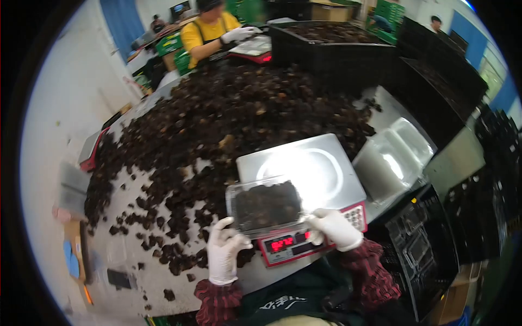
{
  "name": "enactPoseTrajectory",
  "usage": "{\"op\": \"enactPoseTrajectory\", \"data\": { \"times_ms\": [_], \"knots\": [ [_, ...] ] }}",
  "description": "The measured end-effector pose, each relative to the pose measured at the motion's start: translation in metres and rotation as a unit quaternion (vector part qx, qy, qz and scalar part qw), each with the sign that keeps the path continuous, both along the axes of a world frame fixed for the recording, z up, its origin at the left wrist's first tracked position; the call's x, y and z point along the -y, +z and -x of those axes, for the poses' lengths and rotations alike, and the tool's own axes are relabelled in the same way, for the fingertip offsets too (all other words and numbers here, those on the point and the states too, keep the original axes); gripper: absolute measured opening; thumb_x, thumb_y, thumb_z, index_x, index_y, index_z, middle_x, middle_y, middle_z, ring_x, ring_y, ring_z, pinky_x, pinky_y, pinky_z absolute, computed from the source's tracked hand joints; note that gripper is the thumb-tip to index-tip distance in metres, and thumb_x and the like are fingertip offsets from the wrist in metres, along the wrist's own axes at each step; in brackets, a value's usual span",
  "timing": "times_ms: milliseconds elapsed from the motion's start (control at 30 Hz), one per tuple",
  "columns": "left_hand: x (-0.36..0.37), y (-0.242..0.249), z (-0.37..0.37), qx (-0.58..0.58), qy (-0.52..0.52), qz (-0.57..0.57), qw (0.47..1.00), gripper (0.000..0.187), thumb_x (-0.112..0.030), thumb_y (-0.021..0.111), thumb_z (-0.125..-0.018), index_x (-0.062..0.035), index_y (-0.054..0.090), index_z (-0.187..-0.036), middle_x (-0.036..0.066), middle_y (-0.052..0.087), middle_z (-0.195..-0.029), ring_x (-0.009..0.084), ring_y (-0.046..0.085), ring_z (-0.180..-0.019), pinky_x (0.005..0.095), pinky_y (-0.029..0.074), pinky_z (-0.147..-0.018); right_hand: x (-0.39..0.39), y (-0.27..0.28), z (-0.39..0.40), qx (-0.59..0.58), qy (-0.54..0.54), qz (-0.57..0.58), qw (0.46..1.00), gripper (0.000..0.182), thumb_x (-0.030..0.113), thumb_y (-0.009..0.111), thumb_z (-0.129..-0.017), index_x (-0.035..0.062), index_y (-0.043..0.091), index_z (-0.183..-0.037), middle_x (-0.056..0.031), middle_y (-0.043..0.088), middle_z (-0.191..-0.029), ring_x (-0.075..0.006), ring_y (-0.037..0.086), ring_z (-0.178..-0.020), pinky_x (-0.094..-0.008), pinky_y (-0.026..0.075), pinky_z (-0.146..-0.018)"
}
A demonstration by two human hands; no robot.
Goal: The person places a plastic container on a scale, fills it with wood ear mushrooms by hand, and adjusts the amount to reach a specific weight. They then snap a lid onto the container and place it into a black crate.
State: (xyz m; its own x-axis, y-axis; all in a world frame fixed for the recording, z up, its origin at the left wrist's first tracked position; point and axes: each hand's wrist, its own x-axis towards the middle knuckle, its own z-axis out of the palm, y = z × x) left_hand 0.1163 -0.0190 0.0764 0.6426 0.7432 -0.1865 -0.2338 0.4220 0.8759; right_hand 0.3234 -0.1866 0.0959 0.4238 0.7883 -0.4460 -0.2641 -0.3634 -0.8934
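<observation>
Blue curtain [120, 27], upper left. Person in yellow top [209, 33], upper centre-left. Second blue curtain [472, 39], upper right. Dark flat rectangular object [118, 279], lower left; brown cardboard [80, 250], just left of it.

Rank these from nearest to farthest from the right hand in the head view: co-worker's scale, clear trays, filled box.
From the right hand:
1. Filled box: at its fingertips, on its left.
2. Clear trays: ahead and to the right, beside the near scale.
3. Co-worker's scale: across the table, beyond the dark heap.
</observation>
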Motion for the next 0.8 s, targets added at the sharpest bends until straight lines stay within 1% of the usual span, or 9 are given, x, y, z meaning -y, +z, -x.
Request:
{"op": "enactPoseTrajectory", "data": {
  "times_ms": [400,467,533,567,600,667,700,733,800],
  "knots": [
    [-0.014,-0.029,0.008,-0.044,0.031,-0.129,0.990,0.068,-0.002,0.063,-0.079,-0.0092,0.032,-0.139,0.002,0.053,-0.084,0.0130,0.056,-0.070,0.0255,0.051,-0.063,0.001,-0.005,0.032,-0.039,-0.080,-0.117,0.989,0.026,0.015,0.050,-0.093,-0.0003,0.053,-0.072,-0.0053,0.055,-0.055,-0.0122,0.053,-0.039,-0.0264,0.042,-0.038],
    [-0.003,-0.032,0.005,-0.003,-0.066,-0.157,0.985,0.055,-0.009,0.061,-0.087,-0.0066,0.037,-0.136,0.002,0.055,-0.086,0.0126,0.058,-0.076,0.0269,0.051,-0.073,0.034,0.015,0.024,-0.081,-0.104,-0.134,0.982,0.025,0.016,0.049,-0.093,0.0024,0.053,-0.072,-0.0037,0.055,-0.056,-0.0101,0.050,-0.039,-0.0241,0.040,-0.038],
    [0.031,0.010,-0.012,-0.119,-0.153,-0.172,0.966,0.061,-0.007,0.062,-0.086,-0.0059,0.031,-0.139,0.011,0.061,-0.106,0.0256,0.062,-0.091,0.0433,0.042,-0.100,0.085,0.053,0.008,-0.103,-0.181,-0.100,0.973,0.022,0.018,0.054,-0.090,0.0052,0.054,-0.072,-0.0023,0.056,-0.059,-0.0093,0.049,-0.041,-0.0207,0.038,-0.038],
    [0.044,0.021,-0.021,-0.094,-0.126,-0.137,0.978,0.049,-0.005,0.060,-0.084,-0.0036,0.043,-0.129,0.011,0.064,-0.094,0.0262,0.062,-0.091,0.0417,0.043,-0.099,0.123,0.024,-0.011,0.046,-0.169,-0.247,0.953,0.019,0.018,0.058,-0.087,0.0048,0.056,-0.074,-0.0029,0.058,-0.063,-0.0078,0.051,-0.045,-0.0197,0.038,-0.039],
    [0.039,0.016,-0.022,-0.091,-0.132,-0.137,0.978,0.049,-0.005,0.060,-0.084,-0.0036,0.043,-0.129,0.011,0.064,-0.094,0.0262,0.062,-0.091,0.0417,0.043,-0.099,0.157,0.064,-0.011,-0.115,-0.324,-0.127,0.931,0.015,0.017,0.059,-0.086,0.0031,0.059,-0.079,-0.0062,0.062,-0.069,-0.0064,0.051,-0.048,-0.0195,0.037,-0.038],
    [0.020,0.001,-0.020,-0.089,-0.175,-0.558,0.806,0.030,-0.003,0.062,-0.077,-0.0024,0.060,-0.107,0.013,0.063,-0.094,0.0298,0.061,-0.092,0.0420,0.043,-0.099,0.239,0.054,-0.024,0.031,-0.401,-0.123,0.907,0.017,0.017,0.059,-0.086,0.0007,0.063,-0.087,-0.0124,0.064,-0.065,-0.0051,0.045,-0.041,-0.0175,0.028,-0.035],
    [0.030,0.010,-0.021,-0.119,-0.159,-0.461,0.865,0.020,-0.003,0.063,-0.073,-0.0027,0.065,-0.092,0.014,0.063,-0.097,0.0340,0.060,-0.093,0.0444,0.041,-0.101,0.268,0.045,-0.025,0.042,-0.503,-0.167,0.847,0.017,0.017,0.058,-0.087,0.0013,0.062,-0.083,-0.0127,0.063,-0.062,-0.0051,0.043,-0.038,-0.0171,0.027,-0.034],
    [0.020,0.005,-0.016,-0.107,-0.198,-0.543,0.809,0.023,-0.002,0.059,-0.080,0.0003,0.062,-0.102,0.014,0.063,-0.101,0.0314,0.061,-0.095,0.0420,0.044,-0.098,0.299,0.042,-0.024,0.079,-0.575,-0.111,0.807,0.020,0.017,0.057,-0.088,0.0006,0.059,-0.077,-0.0145,0.062,-0.062,-0.0058,0.042,-0.038,-0.0174,0.026,-0.034],
    [0.022,-0.017,-0.012,-0.105,-0.118,-0.165,0.974,0.043,-0.012,0.059,-0.090,-0.0030,0.045,-0.130,0.005,0.059,-0.092,0.0136,0.059,-0.079,0.0280,0.051,-0.075,0.362,0.005,-0.027,0.046,-0.684,-0.215,0.696,0.021,0.014,0.054,-0.089,-0.0006,0.057,-0.074,-0.0158,0.061,-0.061,-0.0064,0.041,-0.038,-0.0168,0.026,-0.034]
  ]
}}
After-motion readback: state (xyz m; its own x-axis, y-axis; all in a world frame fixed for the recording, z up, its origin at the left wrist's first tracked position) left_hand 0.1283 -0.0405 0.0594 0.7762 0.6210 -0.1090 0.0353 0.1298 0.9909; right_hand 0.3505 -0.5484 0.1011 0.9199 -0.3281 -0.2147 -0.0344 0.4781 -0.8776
